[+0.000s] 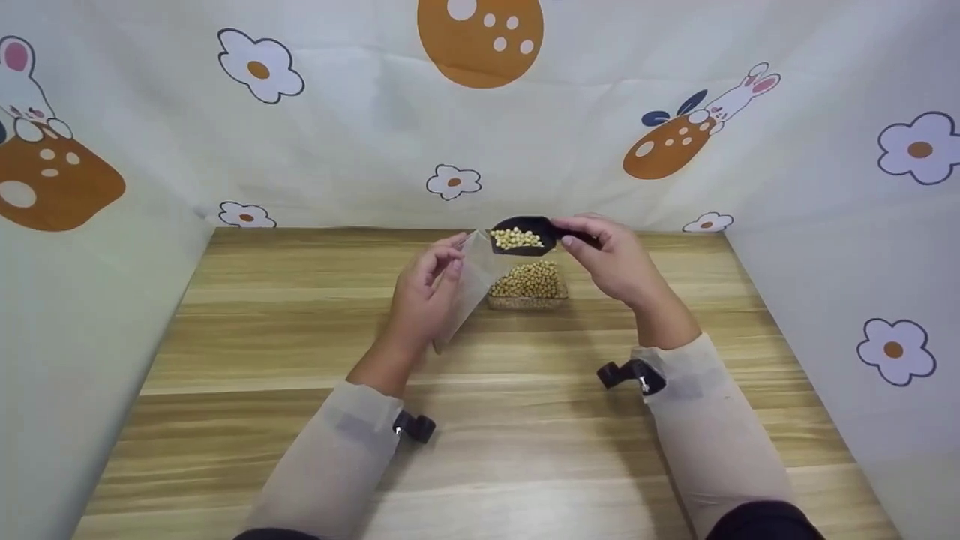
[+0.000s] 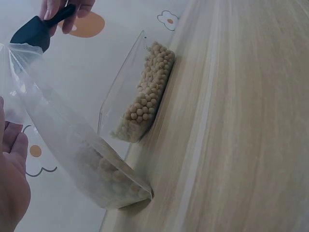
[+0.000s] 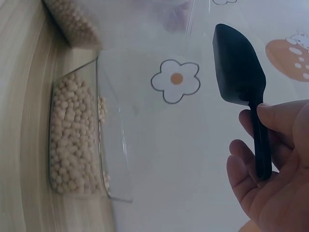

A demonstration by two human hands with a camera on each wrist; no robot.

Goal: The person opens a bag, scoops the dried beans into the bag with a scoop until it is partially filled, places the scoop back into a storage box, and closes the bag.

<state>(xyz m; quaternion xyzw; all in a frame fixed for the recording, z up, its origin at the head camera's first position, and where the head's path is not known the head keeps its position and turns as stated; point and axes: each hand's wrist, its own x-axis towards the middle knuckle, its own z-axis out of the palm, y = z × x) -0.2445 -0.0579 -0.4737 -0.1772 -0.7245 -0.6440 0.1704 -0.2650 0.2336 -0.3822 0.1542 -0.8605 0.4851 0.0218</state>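
Note:
My right hand [image 1: 619, 259] grips the handle of a black scoop [image 3: 237, 67], which carries a heap of soybeans [image 1: 516, 238] in the head view. The scoop's lip is at the mouth of a translucent plastic bag [image 2: 72, 130]. My left hand [image 1: 427, 292] holds that bag by its upper edge, fingers curled. Soybeans show through the bag's lower end, which hangs at the table in the left wrist view. Below the scoop, a clear plastic box [image 1: 527, 303] holds many more soybeans. Only part of the left hand [image 2: 12, 179] shows in its own wrist view.
The box stands on a wood-grain table [image 1: 510, 450]. A pale cloth [image 1: 360, 135] printed with flowers, rabbits and orange shapes rises behind it and along both sides. Black wrist mounts [image 1: 634, 375] stick out inward from both sleeves.

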